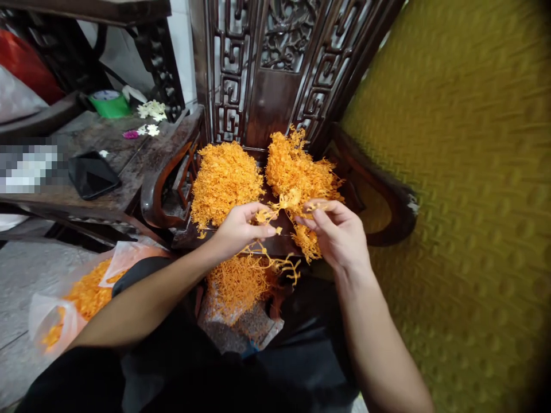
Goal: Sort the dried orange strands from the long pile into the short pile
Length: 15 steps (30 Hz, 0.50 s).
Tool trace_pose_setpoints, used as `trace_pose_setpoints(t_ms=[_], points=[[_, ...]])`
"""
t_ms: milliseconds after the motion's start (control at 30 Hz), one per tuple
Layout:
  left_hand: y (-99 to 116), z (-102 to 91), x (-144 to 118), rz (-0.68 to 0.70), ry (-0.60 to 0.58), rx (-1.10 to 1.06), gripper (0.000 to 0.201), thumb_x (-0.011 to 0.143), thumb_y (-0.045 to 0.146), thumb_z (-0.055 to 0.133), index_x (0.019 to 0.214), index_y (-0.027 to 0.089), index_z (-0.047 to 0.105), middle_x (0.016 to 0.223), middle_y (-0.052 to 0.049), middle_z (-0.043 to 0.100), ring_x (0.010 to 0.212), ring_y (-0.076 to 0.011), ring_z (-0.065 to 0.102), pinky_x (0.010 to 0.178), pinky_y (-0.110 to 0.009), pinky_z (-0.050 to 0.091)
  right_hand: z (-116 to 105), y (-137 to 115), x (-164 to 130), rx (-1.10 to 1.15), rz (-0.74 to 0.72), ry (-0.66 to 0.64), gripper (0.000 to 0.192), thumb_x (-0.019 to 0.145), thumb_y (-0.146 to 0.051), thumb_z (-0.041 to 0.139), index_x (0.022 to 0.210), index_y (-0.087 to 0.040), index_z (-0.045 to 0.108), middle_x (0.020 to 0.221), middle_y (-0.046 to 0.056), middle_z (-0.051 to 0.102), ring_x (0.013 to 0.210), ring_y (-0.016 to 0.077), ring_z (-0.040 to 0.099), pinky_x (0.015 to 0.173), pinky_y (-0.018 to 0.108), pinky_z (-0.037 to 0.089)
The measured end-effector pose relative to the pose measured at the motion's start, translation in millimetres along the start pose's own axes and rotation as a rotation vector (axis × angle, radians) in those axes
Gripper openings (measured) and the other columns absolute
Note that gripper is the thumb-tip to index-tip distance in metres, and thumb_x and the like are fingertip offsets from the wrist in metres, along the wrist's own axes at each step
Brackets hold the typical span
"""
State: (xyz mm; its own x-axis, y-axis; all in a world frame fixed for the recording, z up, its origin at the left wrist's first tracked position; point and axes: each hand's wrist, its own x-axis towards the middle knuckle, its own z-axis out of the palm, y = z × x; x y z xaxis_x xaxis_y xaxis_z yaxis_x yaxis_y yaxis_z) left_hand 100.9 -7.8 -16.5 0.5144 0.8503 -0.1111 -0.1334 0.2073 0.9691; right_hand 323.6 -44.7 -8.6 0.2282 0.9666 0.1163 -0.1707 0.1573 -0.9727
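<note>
Two heaps of orange artificial flower sprigs lie on a dark carved wooden chair seat [284,244]: a left heap [224,180] and a right heap [297,169]. My left hand [239,229] pinches a small orange sprig [266,217] between thumb and fingers. My right hand [338,232] pinches another bit of the same orange cluster [290,201] at the front edge of the right heap. The two hands are close together above the seat's front edge. More orange sprigs [241,281] hang down below the hands over a clear bag.
A plastic bag with orange sprigs [81,298] lies on the floor at the left. A dark wooden table [142,152] at the left holds a black phone [92,175], a green tape roll [109,104] and white flowers [151,110]. A yellow textured wall [465,189] fills the right.
</note>
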Motion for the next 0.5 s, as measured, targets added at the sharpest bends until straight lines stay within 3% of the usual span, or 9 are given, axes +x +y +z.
trace_pose_setpoints(t_ms=[100,200,267,367,500], points=[[-5.1,3.7,-1.2,0.002,-0.047,0.025,0.035,0.070,0.030,0.084,0.099,0.019,0.069,0.083,-0.002,0.070,0.067,-0.0128,0.062,0.066,-0.030,0.051,17.6,-10.2,-12.1,0.099,0.093,-0.142,0.039,0.076,-0.045,0.087,0.078,-0.023,0.056,0.133,0.002,0.069,0.112,0.0210,0.071,0.093,0.049,0.063],[-7.0,5.9,-1.4,0.015,-0.068,0.094,0.031,0.073,0.031,0.082,0.098,0.018,0.069,0.085,-0.002,0.070,0.069,-0.0129,0.062,0.067,-0.029,0.050,23.1,-9.6,-12.3,0.111,0.142,-0.150,0.039,0.077,-0.045,0.086,0.079,-0.023,0.054,0.138,0.003,0.067,0.109,0.0206,0.070,0.084,0.045,0.066],[-8.4,7.0,-0.8,0.031,-0.055,0.161,0.029,0.073,0.030,0.081,0.098,0.018,0.069,0.089,-0.003,0.072,0.075,-0.0147,0.064,0.072,-0.031,0.052,23.2,-2.2,-8.7,0.035,0.091,-0.054,0.038,0.076,-0.046,0.086,0.079,-0.023,0.057,0.129,0.005,0.070,0.094,0.0180,0.071,0.070,0.036,0.067],[-11.7,9.9,0.1,0.046,-0.036,0.264,0.027,0.073,0.028,0.079,0.097,0.018,0.069,0.096,-0.005,0.074,0.084,-0.0174,0.066,0.081,-0.035,0.053,21.5,10.0,-3.2,-0.125,-0.029,0.124,0.035,0.075,-0.048,0.086,0.080,-0.022,0.063,0.099,0.004,0.073,0.065,0.0128,0.063,0.051,0.027,0.058],[-13.2,16.4,0.2,0.011,-0.049,0.319,0.022,0.072,0.028,0.078,0.089,0.018,0.069,0.087,-0.003,0.072,0.077,-0.0159,0.064,0.075,-0.033,0.052,15.7,12.2,0.0,-0.341,-0.167,0.163,0.024,0.076,-0.038,0.085,0.077,-0.021,0.068,0.074,0.000,0.067,0.056,0.0137,0.061,0.050,0.029,0.053]])
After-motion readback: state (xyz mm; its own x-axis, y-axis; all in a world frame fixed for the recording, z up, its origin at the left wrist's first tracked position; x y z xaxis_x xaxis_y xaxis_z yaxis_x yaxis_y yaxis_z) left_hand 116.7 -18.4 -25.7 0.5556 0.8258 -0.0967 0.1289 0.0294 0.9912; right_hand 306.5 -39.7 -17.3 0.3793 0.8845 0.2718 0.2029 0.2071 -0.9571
